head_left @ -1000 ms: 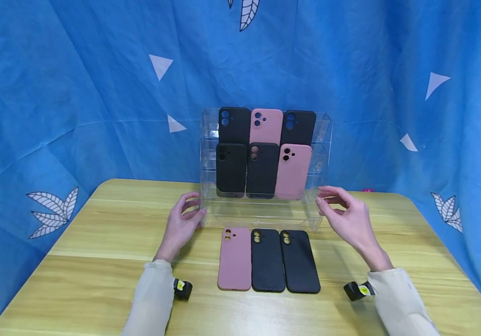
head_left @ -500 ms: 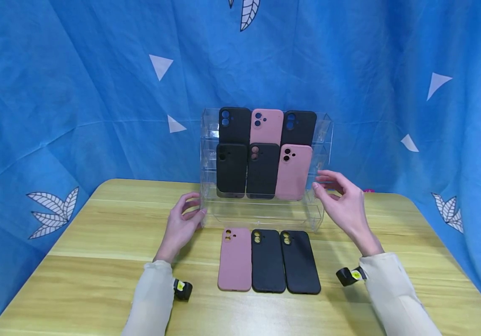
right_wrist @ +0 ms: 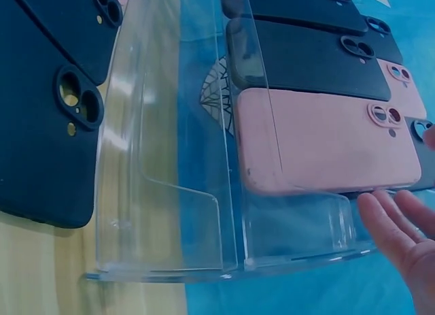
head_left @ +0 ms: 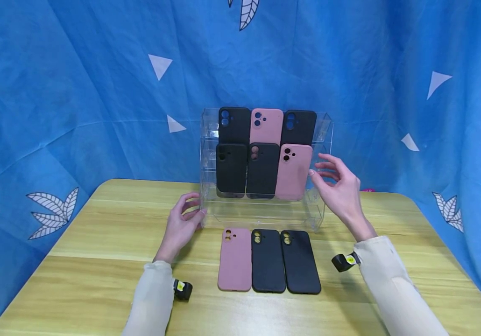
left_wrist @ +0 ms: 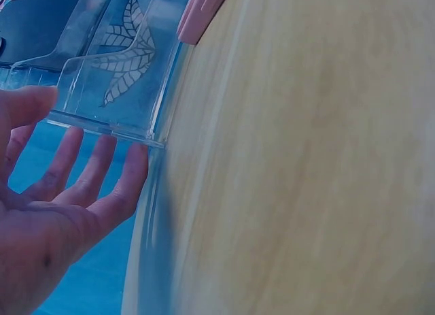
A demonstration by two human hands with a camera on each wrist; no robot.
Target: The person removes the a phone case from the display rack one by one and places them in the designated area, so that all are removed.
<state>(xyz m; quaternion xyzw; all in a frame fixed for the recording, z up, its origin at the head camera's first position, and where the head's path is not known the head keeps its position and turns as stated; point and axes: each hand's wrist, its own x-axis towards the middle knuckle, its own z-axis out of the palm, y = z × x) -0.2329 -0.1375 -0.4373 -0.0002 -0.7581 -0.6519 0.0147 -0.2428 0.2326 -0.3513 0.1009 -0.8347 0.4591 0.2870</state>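
A clear acrylic display rack (head_left: 261, 212) stands at the back of the table with phone cases leaning in its tiers. Its upper row holds a black, a pink case (head_left: 266, 125) and a black one; below are two black cases and a pink case (head_left: 294, 170). My left hand (head_left: 181, 226) has its fingertips against the rack's left side; the left wrist view shows the fingers (left_wrist: 129, 182) extended at the panel's edge. Beside the rack's right side my right hand (head_left: 341, 191) is raised, fingers loosely bent and holding nothing. In the right wrist view its fingertips are close to the lower pink case's edge.
In front of the rack a pink case (head_left: 234, 261) and two black cases, a middle one (head_left: 268, 261) and a right one (head_left: 301, 262), lie in a row on the wooden table (head_left: 97, 261). A blue patterned curtain (head_left: 106, 84) hangs behind. The rack's front tier bears no case.
My right hand has risen along the rack's right side, from near its lower tier to beside the lower pink case. The left hand and all the cases have stayed put.
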